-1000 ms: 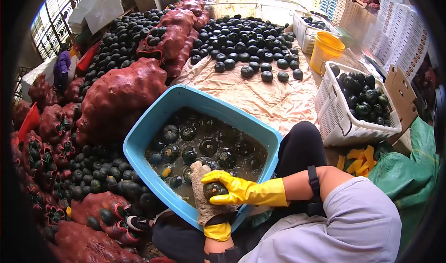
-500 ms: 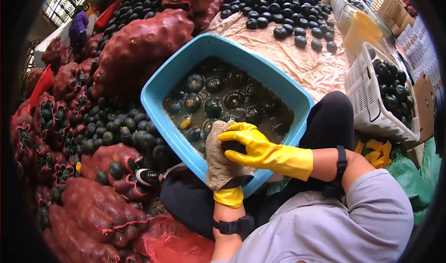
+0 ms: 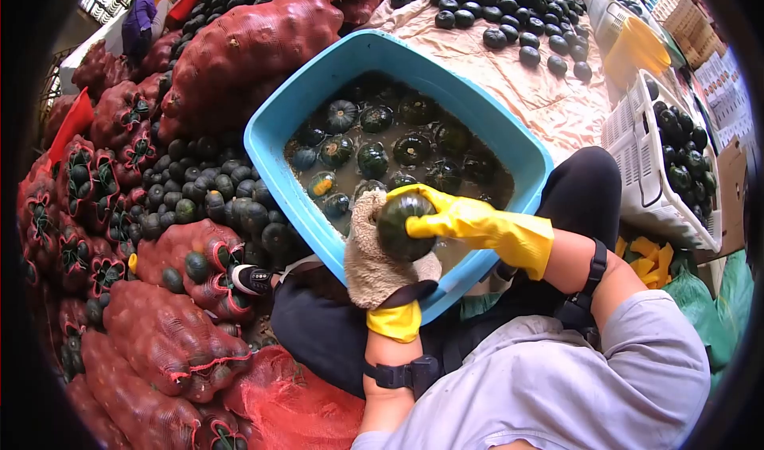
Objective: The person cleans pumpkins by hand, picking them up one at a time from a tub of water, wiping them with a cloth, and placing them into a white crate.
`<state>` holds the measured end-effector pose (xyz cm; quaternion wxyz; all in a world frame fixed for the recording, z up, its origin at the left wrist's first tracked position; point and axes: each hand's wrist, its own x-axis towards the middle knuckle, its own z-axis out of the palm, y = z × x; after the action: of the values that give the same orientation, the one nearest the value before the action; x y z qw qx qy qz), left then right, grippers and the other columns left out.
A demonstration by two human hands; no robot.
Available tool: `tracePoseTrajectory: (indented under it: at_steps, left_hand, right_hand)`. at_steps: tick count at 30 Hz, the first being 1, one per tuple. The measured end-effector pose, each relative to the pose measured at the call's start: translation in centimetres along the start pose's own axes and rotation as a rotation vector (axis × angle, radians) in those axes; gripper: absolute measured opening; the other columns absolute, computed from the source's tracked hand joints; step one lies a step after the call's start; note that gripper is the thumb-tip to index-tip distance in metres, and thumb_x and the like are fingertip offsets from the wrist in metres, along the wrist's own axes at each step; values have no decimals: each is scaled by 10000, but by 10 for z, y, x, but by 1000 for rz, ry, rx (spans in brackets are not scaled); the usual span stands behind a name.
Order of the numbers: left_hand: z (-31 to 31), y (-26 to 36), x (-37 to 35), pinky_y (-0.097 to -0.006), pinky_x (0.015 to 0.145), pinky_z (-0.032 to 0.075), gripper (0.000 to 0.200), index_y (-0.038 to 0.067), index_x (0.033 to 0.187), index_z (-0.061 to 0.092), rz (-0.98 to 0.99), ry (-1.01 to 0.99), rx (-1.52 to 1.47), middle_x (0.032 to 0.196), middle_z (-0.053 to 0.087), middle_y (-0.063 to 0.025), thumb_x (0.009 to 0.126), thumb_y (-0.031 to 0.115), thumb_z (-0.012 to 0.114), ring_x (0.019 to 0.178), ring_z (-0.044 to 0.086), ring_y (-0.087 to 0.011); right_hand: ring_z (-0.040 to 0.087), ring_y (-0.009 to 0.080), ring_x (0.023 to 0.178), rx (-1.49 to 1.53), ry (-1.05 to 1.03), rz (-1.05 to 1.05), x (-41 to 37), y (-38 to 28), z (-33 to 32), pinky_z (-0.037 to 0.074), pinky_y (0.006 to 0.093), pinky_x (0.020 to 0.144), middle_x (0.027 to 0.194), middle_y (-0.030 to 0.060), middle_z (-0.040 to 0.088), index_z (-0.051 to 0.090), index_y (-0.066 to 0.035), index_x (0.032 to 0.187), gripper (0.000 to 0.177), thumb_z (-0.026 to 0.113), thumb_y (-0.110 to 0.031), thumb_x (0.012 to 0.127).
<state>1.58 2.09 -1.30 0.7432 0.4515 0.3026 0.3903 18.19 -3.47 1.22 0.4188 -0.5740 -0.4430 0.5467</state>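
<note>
A small dark green pumpkin [image 3: 400, 239] is held between my two hands over the near edge of a blue tub [image 3: 269, 151]. My left hand [image 3: 368, 263], in a beige wash mitt over a yellow rubber glove, cups the pumpkin from the left and below; its fingers are hidden inside the mitt. My right hand [image 3: 455, 215] wears a long yellow rubber glove and grips the pumpkin's top and right side, thumb across the front. Several more pumpkins [image 3: 372, 159] float in the murky brown water [image 3: 374, 136] of the tub.
Red mesh sacks [image 3: 247, 56] of pumpkins and a loose pile [image 3: 203, 199] lie left. Beyond the tub, dark pumpkins [image 3: 509, 20] cover part of a pale sheet [image 3: 485, 76]. A white crate [image 3: 637, 159] of pumpkins and a yellow bucket [image 3: 641, 44] stand at right.
The pumpkin has been turned and now shows far more between my hands. My right hand has shifted from above it to its right side, with the fingers over its top.
</note>
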Motion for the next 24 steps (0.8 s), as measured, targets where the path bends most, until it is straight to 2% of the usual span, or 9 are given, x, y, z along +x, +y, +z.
tracePoseTrajectory:
  at_steps: [3,7,9,12,14,17,20,23,24]
  left_hand:
    - [10,-12,0,-419,932,586,380,79,1234,646,326,207,497,1103,713,-119,888,207,737,1050,709,-279]
    - [9,-10,4,-412,921,590,306,69,1198,657,279,236,356,1078,717,-124,922,194,702,1027,714,-276]
    - [1,-5,8,-409,916,592,271,63,1179,663,81,184,-21,1066,719,-127,939,187,684,1015,716,-274]
    - [-5,-20,14,-402,933,594,240,71,1148,677,50,214,-201,1076,718,-114,1016,257,604,1032,711,-266]
    - [11,-7,12,-401,949,590,267,90,1173,685,-78,348,-377,1115,715,-97,1046,306,593,1051,702,-253]
    - [15,-17,13,-388,949,592,279,77,1187,697,396,390,350,1145,715,-92,1003,285,669,1053,704,-227]
    - [8,-8,12,-372,936,604,236,64,1147,695,164,228,272,1140,717,-101,981,230,709,1053,721,-227]
    - [-29,-32,25,-375,901,617,206,60,1046,698,-65,53,-405,1067,732,-106,1026,264,683,994,735,-241]
    - [-21,-18,19,-372,901,615,205,58,1063,699,329,120,360,1076,737,-106,1050,256,648,989,733,-231]
  right_hand:
    - [727,322,1187,-49,169,35,13,17,14,559,421,1032,1267,202,733,463,-140,1616,850,838,-434,913]
    - [692,386,1219,-573,128,-212,6,4,5,573,427,1026,1376,212,681,501,-87,1563,881,918,-273,810]
    - [682,390,1236,-470,91,-253,2,4,2,590,409,998,1454,211,622,496,-110,1574,857,908,-263,838]
    - [712,385,1202,554,43,264,3,8,13,608,398,988,1548,223,525,481,-200,1601,870,924,-249,854]
    - [726,304,1135,-555,121,-394,12,74,6,586,377,1020,1448,206,603,468,-133,1599,744,811,-362,980]
    - [726,291,1213,-217,88,345,8,-1,-1,564,383,1028,1498,183,607,462,-186,1613,817,816,-477,936]
    - [628,246,1370,-497,-18,40,-10,-39,-8,492,353,1127,1473,128,640,440,-180,1626,780,780,-426,969]
    - [648,349,1320,122,-147,96,4,10,-13,540,404,1082,1510,192,599,489,-215,1592,777,820,-454,931]
    - [650,323,1315,487,-95,145,2,11,3,545,405,1080,1498,181,608,493,-189,1587,756,815,-448,953]
